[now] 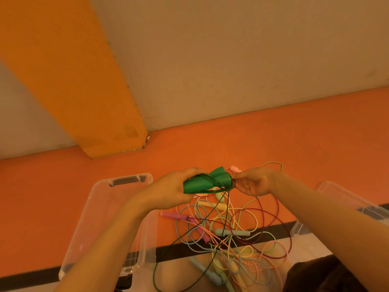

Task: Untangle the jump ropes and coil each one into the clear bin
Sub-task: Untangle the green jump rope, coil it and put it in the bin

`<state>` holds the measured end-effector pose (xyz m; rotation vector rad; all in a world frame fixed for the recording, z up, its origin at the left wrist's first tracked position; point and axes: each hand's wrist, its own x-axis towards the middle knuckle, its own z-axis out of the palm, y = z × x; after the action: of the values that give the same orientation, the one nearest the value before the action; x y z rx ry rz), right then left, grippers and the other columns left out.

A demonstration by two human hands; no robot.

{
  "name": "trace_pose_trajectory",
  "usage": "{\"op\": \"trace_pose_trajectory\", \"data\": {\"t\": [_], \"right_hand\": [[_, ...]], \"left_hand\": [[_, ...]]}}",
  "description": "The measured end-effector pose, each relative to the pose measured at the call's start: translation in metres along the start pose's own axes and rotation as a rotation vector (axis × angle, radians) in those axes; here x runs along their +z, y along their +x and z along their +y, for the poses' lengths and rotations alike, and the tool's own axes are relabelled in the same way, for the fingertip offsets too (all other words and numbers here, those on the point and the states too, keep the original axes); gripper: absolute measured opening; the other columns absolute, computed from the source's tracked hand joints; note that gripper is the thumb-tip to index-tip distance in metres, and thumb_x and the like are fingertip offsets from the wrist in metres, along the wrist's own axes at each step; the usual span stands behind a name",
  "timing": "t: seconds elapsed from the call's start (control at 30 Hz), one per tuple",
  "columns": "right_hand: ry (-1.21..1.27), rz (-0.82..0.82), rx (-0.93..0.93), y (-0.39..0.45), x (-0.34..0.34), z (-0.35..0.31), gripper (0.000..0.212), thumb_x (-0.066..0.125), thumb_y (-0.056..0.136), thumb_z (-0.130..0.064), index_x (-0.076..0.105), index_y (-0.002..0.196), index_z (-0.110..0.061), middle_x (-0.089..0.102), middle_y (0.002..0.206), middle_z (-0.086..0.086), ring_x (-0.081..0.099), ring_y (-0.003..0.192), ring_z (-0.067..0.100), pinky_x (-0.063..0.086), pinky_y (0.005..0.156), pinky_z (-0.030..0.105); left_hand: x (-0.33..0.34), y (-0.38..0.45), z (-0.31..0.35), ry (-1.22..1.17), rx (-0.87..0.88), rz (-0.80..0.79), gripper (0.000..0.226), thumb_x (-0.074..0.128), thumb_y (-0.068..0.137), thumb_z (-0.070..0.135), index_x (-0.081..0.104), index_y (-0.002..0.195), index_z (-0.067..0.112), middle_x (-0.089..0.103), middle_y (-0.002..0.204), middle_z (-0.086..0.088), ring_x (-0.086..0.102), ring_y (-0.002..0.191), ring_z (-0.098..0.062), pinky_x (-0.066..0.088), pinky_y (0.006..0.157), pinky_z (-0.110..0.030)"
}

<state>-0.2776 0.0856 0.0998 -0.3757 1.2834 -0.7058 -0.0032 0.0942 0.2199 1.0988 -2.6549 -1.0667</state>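
Head view, from the left: a clear bin (88, 220) sits on the orange floor (42, 186), open side up, below and to the left of the grip, with the left forearm crossing over its near right corner. Above it the left hand (168, 190) is raised off the floor, its fingers curled round the thick ends of two green handles (207, 180) held side by side. Several turns of dark green cord (212, 182) run over those handles, and a long strand of the same cord hangs from the grip down to the floor and trails toward the bottom edge. Just right of the handles, at their narrow ends, the right hand (255, 183) meets the bundle, thumb and forefinger seemingly pinching the green cord there, though the fingertips are too small and shadowed to be sure of the exact contact. Directly beneath both hands lies a tangled pile of jump ropes (231, 239) on the floor: pink, yellow, pale blue, peach and dark red cords looped through one another, with a pink handle (171, 216) at the pile's left and a pale teal handle (231, 232) near its middle. Farther right, past the right forearm, the corner of a second clear container (336, 192) shows, well apart from the grip.
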Motion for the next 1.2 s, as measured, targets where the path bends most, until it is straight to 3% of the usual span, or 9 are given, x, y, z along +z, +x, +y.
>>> {"op": "trace_pose_trajectory", "data": {"t": [0.1,0.17,0.27,0.43,0.6,0.67,0.77,0.87,1.2], "right_hand": [[-0.6,-0.159,-0.183,0.032,-0.01,0.003,0.019,0.047,0.084,-0.068,0.049,0.1,-0.058,0.053,0.083,-0.05,0.044,0.083,-0.031,0.033,0.081,0.0],[-0.848,-0.28,-0.215,0.075,-0.032,0.012,0.024,0.041,0.074,-0.083,0.048,0.09,-0.067,0.037,0.088,-0.063,0.03,0.098,-0.032,0.022,0.094,-0.001],[-0.643,-0.293,-0.15,0.082,-0.046,0.008,0.039,0.06,0.077,-0.067,0.05,0.109,-0.046,0.054,0.095,-0.049,0.045,0.098,-0.024,0.03,0.099,0.006],[-0.176,-0.102,0.017,0.077,-0.052,0.014,0.022,0.059,0.091,-0.018,0.054,0.113,-0.018,0.073,0.089,-0.01,0.066,0.086,0.004,0.048,0.089,0.02],[-0.508,-0.157,0.015,0.076,-0.035,0.016,0.044,0.052,0.069,-0.079,0.047,0.102,-0.05,0.047,0.101,-0.033,0.043,0.101,-0.007,0.037,0.087,0.007],[-0.621,-0.195,-0.039,0.066,-0.023,0.017,0.044,0.068,0.073,-0.063,0.054,0.108,-0.039,0.053,0.109,-0.022,0.051,0.099,-0.008,0.041,0.088,0.007],[-0.319,-0.183,-0.039,0.075,-0.023,0.03,0.041,0.072,0.079,-0.006,0.059,0.118,-0.009,0.063,0.114,0.004,0.062,0.108,0.013,0.051,0.092,0.023],[-0.241,-0.149,-0.073,0.071,-0.02,0.036,0.042,0.073,0.075,0.005,0.061,0.115,0.003,0.067,0.112,0.015,0.065,0.108,0.024,0.054,0.089,0.03],[-0.204,-0.376,-0.012,0.089,-0.041,0.023,0.042,0.056,0.093,-0.04,0.047,0.133,-0.03,0.058,0.115,-0.031,0.047,0.113,-0.015,0.026,0.108,0.009]], "left_hand": [[0.002,0.0,0.004,-0.013,0.013,-0.034,0.063,0.062,0.081,-0.003,0.045,0.124,0.039,0.058,0.087,0.038,0.054,0.077,0.017,0.037,0.066,-0.004],[0.001,-0.001,0.004,-0.019,0.016,-0.049,0.061,0.061,0.082,-0.003,0.047,0.129,0.032,0.056,0.087,0.045,0.055,0.077,0.016,0.036,0.066,-0.004],[-0.001,-0.004,0.006,-0.014,0.02,-0.073,0.06,0.06,0.083,-0.004,0.047,0.129,0.032,0.055,0.086,0.046,0.055,0.074,0.016,0.037,0.065,-0.005],[-0.001,-0.005,0.008,0.002,0.011,-0.071,0.062,0.058,0.082,-0.005,0.045,0.124,0.039,0.057,0.083,0.043,0.054,0.073,0.016,0.037,0.064,-0.005],[0.001,0.0,0.004,0.033,-0.015,0.032,0.064,0.058,0.08,0.001,0.046,0.133,0.034,0.06,0.102,0.021,0.056,0.081,0.01,0.043,0.07,-0.013],[0.002,0.002,0.004,0.055,-0.02,0.063,0.064,0.058,0.081,0.004,0.044,0.134,0.037,0.064,0.106,0.014,0.059,0.081,0.0,0.047,0.073,-0.025],[0.003,0.003,0.002,0.081,-0.041,0.105,0.065,0.057,0.081,0.006,0.043,0.136,0.038,0.066,0.106,0.008,0.062,0.085,-0.012,0.049,0.073,-0.031],[0.001,0.003,0.0,0.067,-0.042,0.142,0.063,0.058,0.081,0.004,0.044,0.135,0.034,0.065,0.102,0.008,0.06,0.081,-0.008,0.046,0.07,-0.025],[-0.007,-0.011,0.01,-0.151,0.054,-0.029,0.068,0.061,0.08,-0.008,0.049,0.118,0.047,0.062,0.083,0.031,0.055,0.067,0.005,0.04,0.064,-0.011]]}}
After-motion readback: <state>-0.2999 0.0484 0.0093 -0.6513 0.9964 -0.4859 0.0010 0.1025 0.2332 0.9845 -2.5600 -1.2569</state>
